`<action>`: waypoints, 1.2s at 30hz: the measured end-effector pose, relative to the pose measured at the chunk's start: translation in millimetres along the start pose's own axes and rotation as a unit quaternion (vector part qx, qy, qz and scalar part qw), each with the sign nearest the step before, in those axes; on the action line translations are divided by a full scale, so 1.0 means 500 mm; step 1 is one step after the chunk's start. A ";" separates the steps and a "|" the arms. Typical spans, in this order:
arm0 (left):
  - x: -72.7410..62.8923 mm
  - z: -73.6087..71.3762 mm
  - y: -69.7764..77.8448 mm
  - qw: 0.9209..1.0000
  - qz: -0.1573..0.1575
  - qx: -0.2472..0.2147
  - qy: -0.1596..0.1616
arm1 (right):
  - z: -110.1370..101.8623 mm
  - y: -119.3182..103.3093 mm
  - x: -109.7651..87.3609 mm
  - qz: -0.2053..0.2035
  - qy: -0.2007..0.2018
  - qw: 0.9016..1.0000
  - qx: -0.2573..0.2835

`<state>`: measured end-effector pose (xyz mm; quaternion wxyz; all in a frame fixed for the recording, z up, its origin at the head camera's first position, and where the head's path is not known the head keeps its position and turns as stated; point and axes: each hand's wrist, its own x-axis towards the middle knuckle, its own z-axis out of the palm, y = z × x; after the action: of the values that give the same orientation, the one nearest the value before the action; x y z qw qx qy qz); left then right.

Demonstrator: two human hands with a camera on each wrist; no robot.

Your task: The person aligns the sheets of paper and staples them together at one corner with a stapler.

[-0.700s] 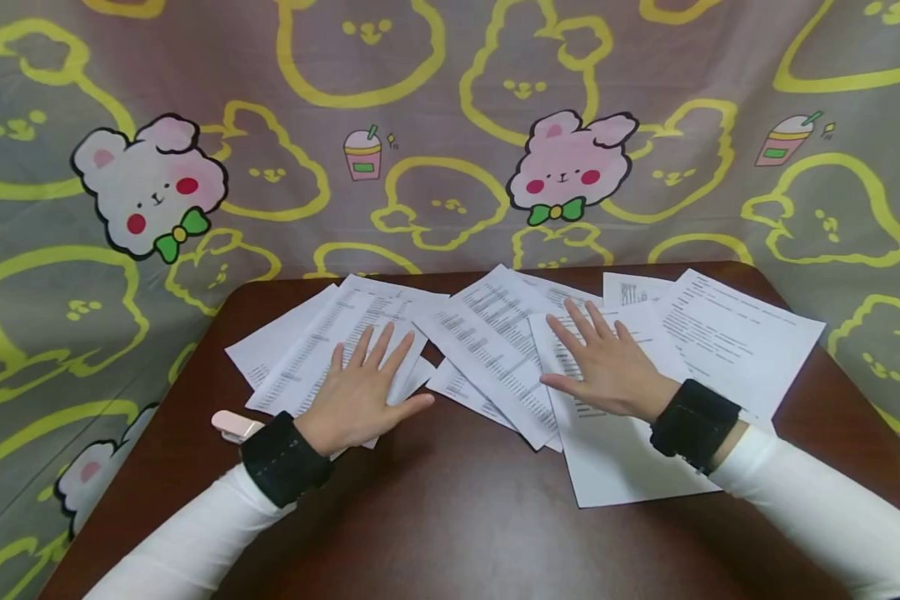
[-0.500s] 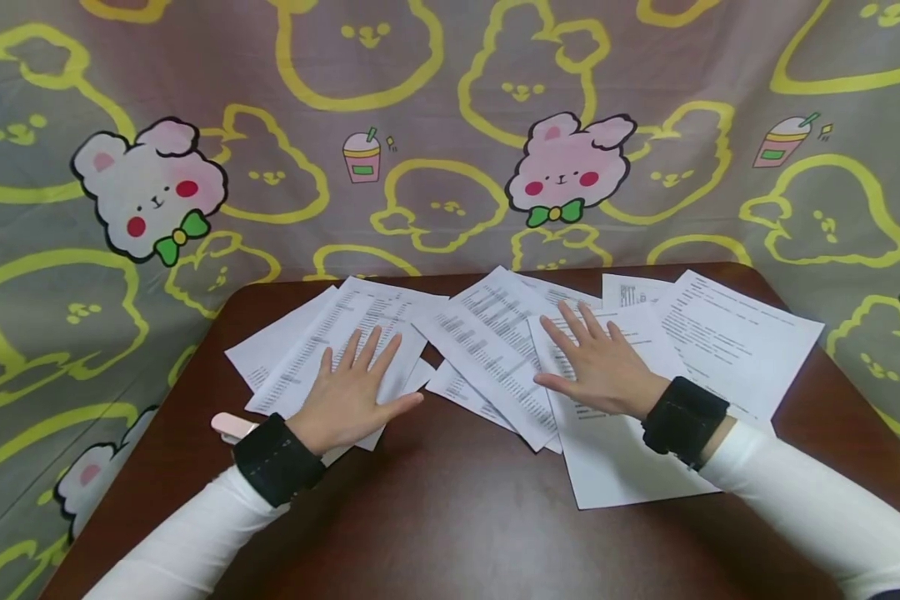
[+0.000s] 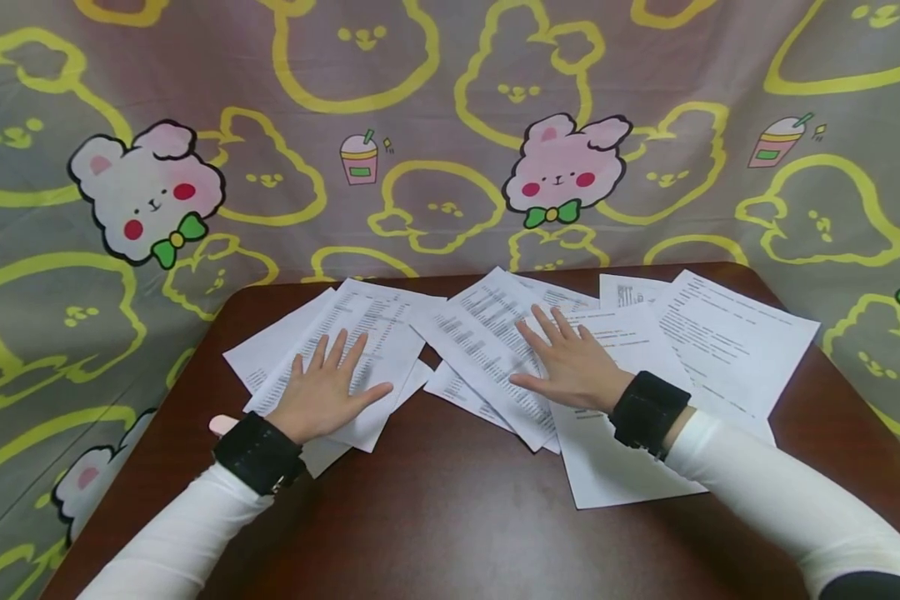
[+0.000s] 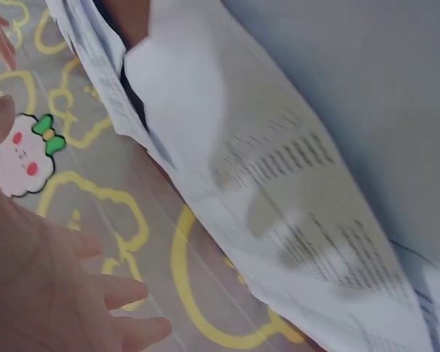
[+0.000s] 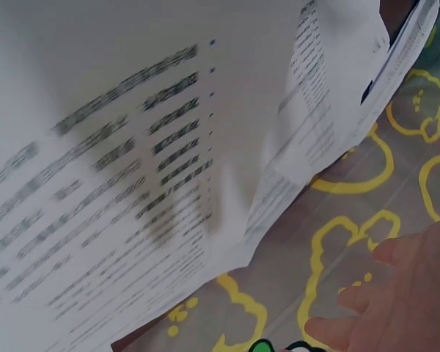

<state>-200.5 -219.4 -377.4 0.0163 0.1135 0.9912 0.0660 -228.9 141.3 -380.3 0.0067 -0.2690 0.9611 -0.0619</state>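
Observation:
Printed paper sheets lie in loose, overlapping groups on the brown table. My left hand (image 3: pixel 326 392), fingers spread and palm down, is over the left sheets (image 3: pixel 390 325). My right hand (image 3: pixel 573 367), also spread, is over the middle sheets (image 3: pixel 480 325) and the left part of a right-hand sheet (image 3: pixel 622 475). Both wrist views show a gap between palm and paper: the left hand (image 4: pixel 44 286) and right hand (image 5: pixel 411 293) hover and hold nothing. A pink object (image 3: pixel 221 424), its kind unclear, is mostly hidden behind the left wristband.
Another printed sheet (image 3: pixel 742 358) lies at the far right, with a small printed corner (image 3: pixel 630 289) behind it. The brown table (image 3: pixel 450 517) ends at a cartoon-patterned curtain (image 3: pixel 435 125). Black bands (image 3: pixel 648 414) circle both wrists.
Both hands have moved left above the papers, fingers still spread. The left wristband now covers more of the pink object. The sheets have not visibly shifted.

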 end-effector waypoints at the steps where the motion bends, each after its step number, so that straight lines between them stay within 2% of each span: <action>1: 0.000 0.001 -0.005 1.000 -0.004 -0.001 -0.001 | 0.002 -0.004 0.003 -0.003 -0.001 1.000 0.004; 16: 0.012 0.004 -0.090 0.996 -0.082 -0.013 -0.025 | 0.034 -0.043 0.062 -0.018 -0.004 1.000 0.003; 22: 0.013 -0.001 -0.132 0.991 -0.118 -0.037 -0.041 | 0.028 -0.063 0.083 -0.020 -0.011 1.000 0.003; 29: 0.014 -0.016 -0.166 0.988 -0.136 -0.058 -0.045 | 0.021 -0.074 0.109 0.002 -0.024 1.000 -0.003; 33: 0.020 -0.017 -0.177 0.985 -0.148 -0.062 -0.060 | 0.026 -0.079 0.126 0.019 -0.028 0.999 0.021; 36: 0.029 -0.017 -0.183 0.982 -0.159 -0.069 -0.071 | 0.034 -0.087 0.137 0.033 -0.027 0.995 0.090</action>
<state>-235.2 -305.4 -381.7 0.1049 -0.0429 0.9860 0.1225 -264.3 66.7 -390.6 0.0587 -0.2370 0.9595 -0.1405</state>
